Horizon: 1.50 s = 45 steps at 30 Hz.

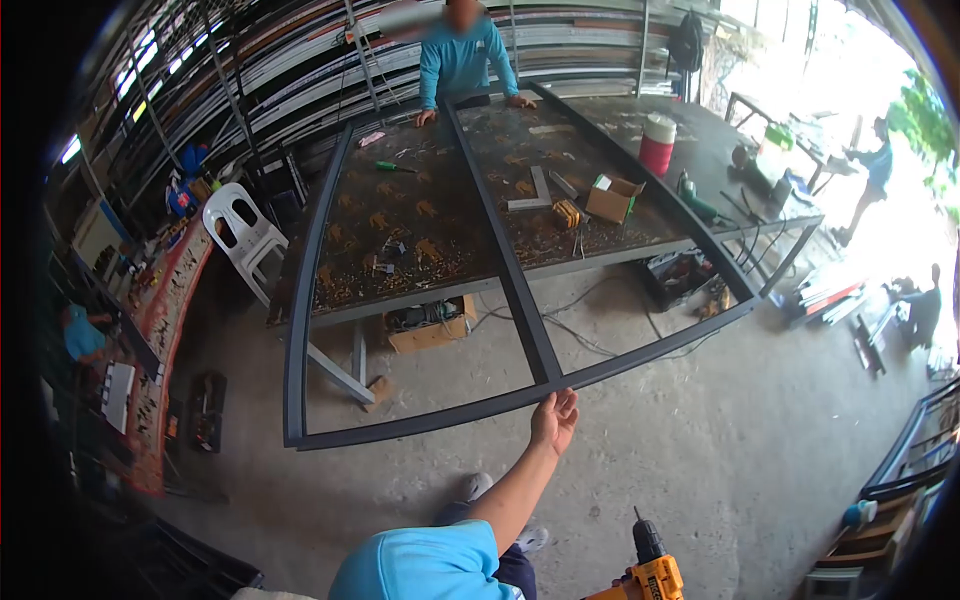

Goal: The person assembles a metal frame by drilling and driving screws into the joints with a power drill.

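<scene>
A large dark metal frame with a middle bar lies across the worktable, its near end jutting out past the table's edge. My left hand grips the frame's near rail from below, just by the foot of the middle bar. Low in the view, my right hand is wrapped round a yellow cordless drill, whose chuck points up; most of that hand is cut off by the lower edge. Across the table a co-worker in a blue top has both hands down near the frame's far end.
On the dark worktable are a metal square, a yellow tape measure, an open cardboard box, a green screwdriver and a red-and-white jug. A white chair stands left. Cables cross the floor under the frame.
</scene>
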{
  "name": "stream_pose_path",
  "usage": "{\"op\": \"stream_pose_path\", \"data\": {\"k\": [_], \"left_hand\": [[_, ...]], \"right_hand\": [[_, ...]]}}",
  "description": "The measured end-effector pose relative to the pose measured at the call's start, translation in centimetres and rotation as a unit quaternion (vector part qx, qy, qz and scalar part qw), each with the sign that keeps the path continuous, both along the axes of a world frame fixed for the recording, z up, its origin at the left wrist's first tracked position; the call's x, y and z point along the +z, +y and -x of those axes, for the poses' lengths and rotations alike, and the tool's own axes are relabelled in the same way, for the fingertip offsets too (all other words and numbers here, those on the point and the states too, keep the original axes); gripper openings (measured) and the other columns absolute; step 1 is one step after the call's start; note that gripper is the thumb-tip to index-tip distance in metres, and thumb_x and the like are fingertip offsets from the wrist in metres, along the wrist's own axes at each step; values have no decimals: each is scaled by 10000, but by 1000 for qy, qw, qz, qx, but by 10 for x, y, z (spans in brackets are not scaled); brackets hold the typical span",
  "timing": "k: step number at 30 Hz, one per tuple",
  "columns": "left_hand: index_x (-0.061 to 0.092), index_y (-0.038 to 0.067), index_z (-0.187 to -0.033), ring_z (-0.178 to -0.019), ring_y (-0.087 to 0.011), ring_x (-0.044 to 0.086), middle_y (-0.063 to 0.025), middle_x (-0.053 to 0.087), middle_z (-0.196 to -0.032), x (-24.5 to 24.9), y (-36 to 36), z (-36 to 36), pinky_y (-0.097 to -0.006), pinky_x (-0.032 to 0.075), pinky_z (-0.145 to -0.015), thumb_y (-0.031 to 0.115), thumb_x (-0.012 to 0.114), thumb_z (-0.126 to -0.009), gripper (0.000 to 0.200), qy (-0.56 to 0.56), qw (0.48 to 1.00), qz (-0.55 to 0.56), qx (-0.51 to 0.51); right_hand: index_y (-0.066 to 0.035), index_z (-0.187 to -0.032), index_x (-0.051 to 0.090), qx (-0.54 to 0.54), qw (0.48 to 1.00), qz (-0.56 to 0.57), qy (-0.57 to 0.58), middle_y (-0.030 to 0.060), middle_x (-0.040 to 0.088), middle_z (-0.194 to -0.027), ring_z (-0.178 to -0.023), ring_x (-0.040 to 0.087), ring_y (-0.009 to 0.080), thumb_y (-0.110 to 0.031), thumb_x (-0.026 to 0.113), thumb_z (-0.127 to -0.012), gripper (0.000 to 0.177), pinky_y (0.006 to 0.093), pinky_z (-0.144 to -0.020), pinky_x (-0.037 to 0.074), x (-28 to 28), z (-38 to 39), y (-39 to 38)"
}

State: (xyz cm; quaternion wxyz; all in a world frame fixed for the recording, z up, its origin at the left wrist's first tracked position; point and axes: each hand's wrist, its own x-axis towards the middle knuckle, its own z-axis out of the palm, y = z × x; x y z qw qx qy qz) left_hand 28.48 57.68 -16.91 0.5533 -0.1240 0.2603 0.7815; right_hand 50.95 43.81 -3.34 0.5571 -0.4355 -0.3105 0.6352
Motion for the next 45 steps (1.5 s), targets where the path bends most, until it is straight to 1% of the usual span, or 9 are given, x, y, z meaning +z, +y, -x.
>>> {"op": "stream_pose_path", "data": {"k": [5,8,12,20,26,31,35,41,45], "left_hand": [[583,36,-1050,-1068,-192,608,-74,628,-1070,6,5,-5,-310,561,-715,214,511,-959,212,39,997,52,46],[581,29,-1068,-1047,-209,617,-84,628,-1064,3,2,-4,-332,562,-744,197,508,-960,212,9,999,13,37],[585,37,-1060,-1016,-215,627,-89,634,-1056,10,3,-7,-359,556,-770,184,498,-964,196,114,989,71,54],[609,55,-1043,-1004,-211,629,-67,652,-1027,26,-2,-14,-373,545,-823,231,508,-961,219,-107,992,-46,52],[643,61,-931,-860,-181,659,-57,672,-903,9,0,-13,-350,549,-743,214,577,-919,167,-63,993,-60,75],[622,60,-953,-812,-165,663,-53,663,-877,14,12,-23,-275,543,-601,232,552,-933,186,109,979,96,144],[617,40,-947,-765,-161,665,-59,660,-861,4,14,-22,-262,535,-572,242,556,-935,212,-58,985,-51,154],[609,47,-969,-792,-152,664,-56,653,-859,3,22,-31,-275,534,-606,264,547,-943,227,77,973,92,199],[593,36,-968,-841,-201,659,-64,647,-863,20,27,-40,-324,548,-656,245,506,-959,226,44,965,91,244]], "right_hand": [[-17,-1151,538,37,999,-19,-3,96,624,-978,-836,613,194,-20,684,-723,453,336,-738,528,20,0,9],[-18,-1149,536,63,998,-27,-5,97,623,-973,-833,614,195,-18,682,-724,449,338,-733,531,32,4,19],[-20,-1146,533,90,996,-11,-24,97,621,-967,-827,615,197,-16,679,-726,445,341,-726,534,36,-2,26],[-23,-1141,528,120,990,24,-66,99,617,-955,-817,616,200,-12,673,-729,436,347,-712,540,44,-34,67],[-6,-1076,576,217,974,35,-48,109,630,-940,-773,633,202,7,652,-760,325,349,-690,549,67,4,160],[-6,-1101,555,328,929,-22,-169,108,610,-953,-782,615,176,-12,656,-784,333,319,-673,543,74,33,217],[-1,-1044,599,393,896,-24,-203,59,616,-877,-752,600,135,6,642,-765,283,275,-678,504,79,57,230],[-22,-1054,608,481,837,-48,-258,37,625,-887,-770,599,118,-28,690,-739,325,271,-689,502,52,83,259],[-27,-1066,611,526,796,-91,-285,38,632,-915,-809,609,128,-30,704,-718,360,281,-719,507,46,92,276]]}}
